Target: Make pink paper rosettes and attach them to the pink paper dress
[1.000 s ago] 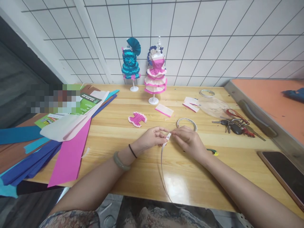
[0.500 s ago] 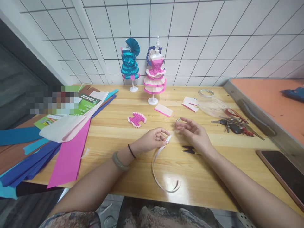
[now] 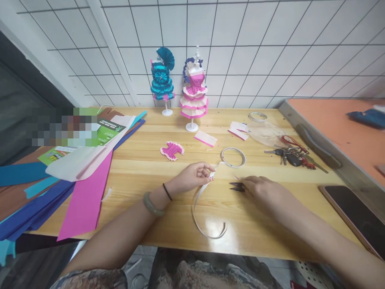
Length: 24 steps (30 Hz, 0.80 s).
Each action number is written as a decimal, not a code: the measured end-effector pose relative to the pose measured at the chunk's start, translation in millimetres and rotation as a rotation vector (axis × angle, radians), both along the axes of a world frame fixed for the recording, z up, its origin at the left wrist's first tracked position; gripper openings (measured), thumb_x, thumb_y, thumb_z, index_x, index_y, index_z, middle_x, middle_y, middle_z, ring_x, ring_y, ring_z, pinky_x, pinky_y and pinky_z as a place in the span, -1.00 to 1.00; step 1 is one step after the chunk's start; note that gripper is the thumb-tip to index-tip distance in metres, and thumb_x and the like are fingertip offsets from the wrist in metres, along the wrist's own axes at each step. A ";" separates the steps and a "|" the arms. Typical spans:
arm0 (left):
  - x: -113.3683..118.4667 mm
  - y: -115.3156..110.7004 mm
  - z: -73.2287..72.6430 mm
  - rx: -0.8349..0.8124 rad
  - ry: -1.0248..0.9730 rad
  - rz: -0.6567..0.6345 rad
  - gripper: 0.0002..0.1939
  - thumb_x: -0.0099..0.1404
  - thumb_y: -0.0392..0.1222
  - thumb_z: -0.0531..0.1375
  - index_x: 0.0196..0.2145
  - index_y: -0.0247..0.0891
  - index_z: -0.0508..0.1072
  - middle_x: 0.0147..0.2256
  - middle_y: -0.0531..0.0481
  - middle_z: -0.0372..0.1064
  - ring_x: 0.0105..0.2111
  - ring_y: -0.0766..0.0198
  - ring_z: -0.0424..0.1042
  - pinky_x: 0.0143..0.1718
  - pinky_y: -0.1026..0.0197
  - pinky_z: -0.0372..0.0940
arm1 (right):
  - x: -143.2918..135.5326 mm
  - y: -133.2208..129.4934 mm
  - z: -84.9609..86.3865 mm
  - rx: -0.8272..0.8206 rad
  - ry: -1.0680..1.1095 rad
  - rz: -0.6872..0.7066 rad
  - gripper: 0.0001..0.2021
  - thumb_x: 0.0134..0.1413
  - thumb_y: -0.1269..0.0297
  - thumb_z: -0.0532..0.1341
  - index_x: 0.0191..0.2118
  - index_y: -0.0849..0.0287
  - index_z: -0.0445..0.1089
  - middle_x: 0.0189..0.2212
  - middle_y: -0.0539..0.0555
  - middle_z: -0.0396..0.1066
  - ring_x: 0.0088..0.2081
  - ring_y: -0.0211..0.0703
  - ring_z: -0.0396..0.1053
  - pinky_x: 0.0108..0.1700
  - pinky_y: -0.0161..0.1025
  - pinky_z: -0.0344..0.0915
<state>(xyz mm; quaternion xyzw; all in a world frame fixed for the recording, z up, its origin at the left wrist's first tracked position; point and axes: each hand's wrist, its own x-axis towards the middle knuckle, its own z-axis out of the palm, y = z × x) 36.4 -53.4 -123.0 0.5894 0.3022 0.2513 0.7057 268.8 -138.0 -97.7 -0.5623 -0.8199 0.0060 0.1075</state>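
My left hand is closed on a narrow white strip, whose lower part curls down towards the table's front edge. From its fingertips a thin end of tape runs to a tape roll lying flat on the wood. My right hand has its fingers closed round the handles of small black scissors, whose blades point left. A pink ruffled paper piece lies to the left of the roll. Behind it, a white card with a pink edge lies flat.
Two dressed miniature stands, one teal and one pink and white, are near the wall. Coloured paper sheets cover the left side. Keys, a phone and an orange-topped case are at the right.
My right hand has let go of the tape roll, which now lies on the table, and has moved down and right to the scissors. My left hand has stayed in place.
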 end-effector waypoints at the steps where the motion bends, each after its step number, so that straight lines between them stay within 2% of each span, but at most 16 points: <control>1: 0.5 -0.6 0.2 0.002 0.011 0.005 -0.69 0.01 -0.24 0.28 -0.25 -0.34 0.38 -0.45 0.05 0.29 -0.45 0.45 0.30 -0.40 0.36 0.20 | 0.2 -4.7 -3.9 0.018 -0.035 0.010 -0.83 0.01 0.44 0.08 -0.33 0.14 0.41 -0.44 0.15 0.46 -0.41 -0.08 0.40 -0.40 -0.22 0.28; 4: 2.1 -2.1 -0.1 -0.005 0.065 0.015 -0.68 0.00 -0.22 0.28 -0.25 -0.35 0.39 -0.43 0.02 0.30 -0.45 0.43 0.33 -0.52 0.40 0.18 | 1.5 -13.0 -6.7 0.001 -0.100 0.026 -0.82 0.02 0.49 0.05 -0.32 0.19 0.38 -0.43 0.21 0.44 -0.38 -0.04 0.39 -0.39 -0.20 0.27; 7: 3.0 -3.6 -1.3 -0.063 0.054 0.000 -0.61 -0.01 -0.17 0.29 -0.21 -0.35 0.37 -0.41 -0.02 0.30 -0.40 0.29 0.42 -0.64 0.43 0.15 | 1.3 -12.6 -2.0 -0.079 -0.059 -0.084 -0.82 0.11 0.40 0.00 -0.30 0.18 0.34 -0.43 0.17 0.45 -0.40 -0.04 0.39 -0.41 -0.20 0.25; 10: 3.5 -5.0 -2.9 -0.157 -0.021 -0.003 -0.57 -0.04 -0.17 0.32 -0.20 -0.36 0.36 -0.42 0.01 0.27 -0.34 0.17 0.47 -0.55 0.34 0.30 | -2.8 -7.0 0.3 -0.183 0.156 -0.210 -0.78 0.19 0.27 -0.07 -0.25 0.15 0.29 -0.42 0.12 0.45 -0.43 -0.10 0.39 -0.43 -0.23 0.26; 14: 4.0 -5.8 -3.8 -0.218 -0.056 0.038 -0.58 -0.08 -0.18 0.35 -0.24 -0.38 0.40 -0.43 0.07 0.24 -0.37 0.24 0.48 -0.30 0.20 0.37 | -12.8 0.9 -1.6 -0.291 0.440 -0.149 -0.74 0.20 0.18 -0.10 -0.24 0.13 0.28 -0.44 0.07 0.42 -0.44 -0.16 0.36 -0.40 -0.26 0.28; 19: 4.9 -5.6 -2.2 -0.192 -0.019 0.057 -0.62 -0.04 -0.10 0.32 -0.31 -0.40 0.39 -0.44 0.04 0.29 -0.43 0.27 0.48 -0.28 0.17 0.38 | -22.6 5.0 2.6 -0.347 0.516 -0.148 -0.70 0.19 0.11 -0.09 -0.26 0.13 0.30 -0.45 0.05 0.40 -0.41 -0.15 0.35 -0.36 -0.25 0.28; 24: 4.4 -4.3 0.8 -0.196 -0.026 0.041 -0.62 -0.02 -0.04 0.30 -0.34 -0.36 0.33 -0.48 0.05 0.31 -0.45 0.26 0.48 -0.34 0.21 0.38 | -25.7 3.8 7.6 -0.400 0.532 -0.114 -0.70 0.12 0.07 0.03 -0.12 0.12 0.27 -0.31 0.07 0.46 -0.31 -0.10 0.40 -0.29 -0.23 0.30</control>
